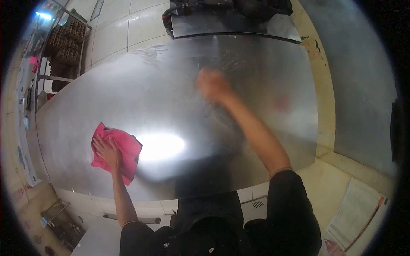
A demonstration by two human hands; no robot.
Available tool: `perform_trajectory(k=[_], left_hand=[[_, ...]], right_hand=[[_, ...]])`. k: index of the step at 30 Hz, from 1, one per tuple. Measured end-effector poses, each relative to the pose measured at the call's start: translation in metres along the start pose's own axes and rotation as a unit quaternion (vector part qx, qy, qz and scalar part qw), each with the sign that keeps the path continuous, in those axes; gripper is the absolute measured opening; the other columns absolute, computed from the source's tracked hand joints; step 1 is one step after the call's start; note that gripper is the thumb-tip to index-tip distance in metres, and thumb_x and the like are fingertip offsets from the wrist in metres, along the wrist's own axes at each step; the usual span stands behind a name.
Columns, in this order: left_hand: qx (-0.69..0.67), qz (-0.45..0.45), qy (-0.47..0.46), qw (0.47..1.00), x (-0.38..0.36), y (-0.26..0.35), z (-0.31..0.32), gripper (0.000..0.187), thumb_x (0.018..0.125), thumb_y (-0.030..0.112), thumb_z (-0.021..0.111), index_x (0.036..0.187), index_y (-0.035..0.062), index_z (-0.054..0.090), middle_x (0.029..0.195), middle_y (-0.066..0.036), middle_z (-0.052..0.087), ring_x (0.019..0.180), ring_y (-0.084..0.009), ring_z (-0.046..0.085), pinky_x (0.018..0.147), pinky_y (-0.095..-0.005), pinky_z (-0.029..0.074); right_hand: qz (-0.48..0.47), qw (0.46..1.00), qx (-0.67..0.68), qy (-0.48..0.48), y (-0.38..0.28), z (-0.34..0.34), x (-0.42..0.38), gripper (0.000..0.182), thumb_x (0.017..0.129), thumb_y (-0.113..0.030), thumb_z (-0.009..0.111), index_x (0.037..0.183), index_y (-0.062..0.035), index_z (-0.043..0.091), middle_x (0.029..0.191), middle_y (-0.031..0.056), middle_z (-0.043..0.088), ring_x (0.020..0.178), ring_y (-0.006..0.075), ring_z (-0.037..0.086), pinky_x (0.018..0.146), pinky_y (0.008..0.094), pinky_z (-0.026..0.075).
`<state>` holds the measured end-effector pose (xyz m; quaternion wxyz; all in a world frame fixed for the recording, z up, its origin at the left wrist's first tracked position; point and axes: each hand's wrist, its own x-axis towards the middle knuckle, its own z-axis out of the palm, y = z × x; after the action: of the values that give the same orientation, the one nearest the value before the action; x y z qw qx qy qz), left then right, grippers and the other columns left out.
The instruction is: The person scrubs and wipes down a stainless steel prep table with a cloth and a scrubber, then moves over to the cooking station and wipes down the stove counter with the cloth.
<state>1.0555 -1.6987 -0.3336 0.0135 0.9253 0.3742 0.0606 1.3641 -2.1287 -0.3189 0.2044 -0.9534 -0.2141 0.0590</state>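
My left hand lies flat on a pink cloth at the left part of the shiny metal table. Its fingers are spread over the fabric, which is rumpled with edges sticking out around the hand. My right hand is over the far middle of the same table, smeared by motion. It looks bunched, but the blur hides its fingers and whether anything is in them. Faint streaks and smears mark the metal near it.
Beyond the table's far edge, a dark bag-like object rests on another metal surface. A rack with stacked brown egg-tray-like items stands far left. A yellowish ledge borders the right side. A paper sheet is at lower right.
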Motion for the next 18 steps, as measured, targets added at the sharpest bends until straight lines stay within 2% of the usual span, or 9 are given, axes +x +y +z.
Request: perform_trajectory(k=[4, 6, 7, 9, 11, 14, 15, 17, 18], left_hand=[[0.007, 0.004, 0.015, 1.0, 0.014, 0.002, -0.001, 0.077, 0.105, 0.062, 0.034, 0.163, 0.0121, 0.023, 0.169, -0.019, 0.019, 0.157, -0.0371, 0.015, 0.124, -0.0593, 0.012], [0.015, -0.009, 0.019, 1.0, 0.009, 0.009, 0.011, 0.078, 0.105, 0.063, 0.034, 0.163, 0.0123, 0.023, 0.168, -0.019, 0.02, 0.156, -0.0372, 0.016, 0.124, -0.0592, 0.012], [0.014, -0.02, 0.027, 0.999, 0.013, 0.011, 0.016, 0.079, 0.104, 0.064, 0.033, 0.163, 0.0125, 0.023, 0.168, -0.018, 0.021, 0.156, -0.0371, 0.017, 0.124, -0.0592, 0.014], [0.036, -0.027, 0.042, 0.998, 0.026, -0.001, 0.029, 0.081, 0.103, 0.068, 0.031, 0.163, 0.0135, 0.026, 0.168, -0.017, 0.023, 0.156, -0.0374, 0.018, 0.122, -0.0601, 0.019], [0.035, -0.058, 0.047, 0.997, 0.031, 0.008, 0.033, 0.081, 0.103, 0.067, 0.032, 0.162, 0.0132, 0.027, 0.168, -0.018, 0.024, 0.156, -0.0373, 0.019, 0.121, -0.0602, 0.019], [0.066, -0.111, 0.069, 0.989, 0.06, 0.003, 0.058, 0.082, 0.102, 0.068, 0.032, 0.161, 0.0121, 0.028, 0.166, -0.018, 0.028, 0.154, -0.0373, 0.024, 0.119, -0.0613, 0.024], [0.133, -0.105, 0.108, 0.98, 0.071, 0.005, 0.066, 0.082, 0.101, 0.07, 0.034, 0.158, 0.0109, 0.034, 0.162, -0.018, 0.035, 0.149, -0.0379, 0.033, 0.114, -0.0614, 0.03], [0.218, -0.075, 0.231, 0.945, 0.119, 0.019, 0.096, 0.08, 0.099, 0.071, 0.038, 0.149, 0.009, 0.048, 0.15, -0.018, 0.05, 0.136, -0.0391, 0.048, 0.103, -0.0613, 0.041], [0.232, -0.047, 0.317, 0.918, 0.148, 0.037, 0.111, 0.078, 0.098, 0.07, 0.041, 0.143, 0.0083, 0.054, 0.143, -0.017, 0.057, 0.129, -0.0397, 0.055, 0.096, -0.0611, 0.046]], right_hand=[[0.096, 0.986, 0.015, 0.134, 0.048, -0.026, 0.027, 0.017, 0.098, -0.023, 0.054, 0.102, -0.0101, 0.064, 0.1, 0.0179, 0.067, 0.102, 0.0382, 0.064, 0.091, 0.0532, 0.049], [-0.148, 0.988, 0.013, 0.043, 0.023, 0.03, -0.036, 0.024, 0.104, -0.027, 0.048, 0.107, -0.0072, 0.061, 0.108, 0.0253, 0.067, 0.1, 0.0425, 0.066, 0.086, 0.0555, 0.051], [-0.146, 0.988, 0.015, 0.041, 0.032, 0.024, -0.044, 0.024, 0.104, -0.027, 0.048, 0.107, -0.0072, 0.061, 0.108, 0.0253, 0.067, 0.1, 0.0425, 0.066, 0.086, 0.0555, 0.051], [-0.051, 0.993, -0.016, 0.102, 0.057, -0.007, -0.072, 0.015, 0.096, -0.02, 0.056, 0.094, -0.0084, 0.065, 0.092, 0.0174, 0.067, 0.089, 0.0404, 0.065, 0.077, 0.0515, 0.051], [0.273, 0.947, 0.012, 0.168, 0.154, -0.053, -0.073, 0.023, 0.103, -0.028, 0.054, 0.107, -0.0058, 0.058, 0.1, 0.0181, 0.066, 0.085, 0.0388, 0.065, 0.073, 0.0521, 0.052], [0.18, 0.96, -0.102, 0.187, 0.199, -0.081, -0.196, 0.021, 0.103, -0.022, 0.057, 0.104, -0.0004, 0.057, 0.099, 0.0183, 0.064, 0.09, 0.0385, 0.063, 0.077, 0.0485, 0.05], [0.15, 0.947, -0.115, 0.259, 0.198, -0.071, -0.252, 0.022, 0.101, -0.02, 0.059, 0.105, 0.0015, 0.059, 0.097, 0.019, 0.063, 0.088, 0.04, 0.062, 0.078, 0.0505, 0.049], [0.278, 0.934, -0.101, 0.199, 0.211, -0.05, -0.367, 0.023, 0.1, -0.018, 0.062, 0.112, 0.0005, 0.064, 0.099, 0.0203, 0.064, 0.093, 0.0393, 0.062, 0.081, 0.0481, 0.05], [0.303, 0.903, -0.14, 0.27, 0.223, -0.04, -0.415, 0.02, 0.101, -0.02, 0.061, 0.105, -0.0009, 0.063, 0.1, 0.0184, 0.065, 0.091, 0.037, 0.063, 0.08, 0.0464, 0.049]])
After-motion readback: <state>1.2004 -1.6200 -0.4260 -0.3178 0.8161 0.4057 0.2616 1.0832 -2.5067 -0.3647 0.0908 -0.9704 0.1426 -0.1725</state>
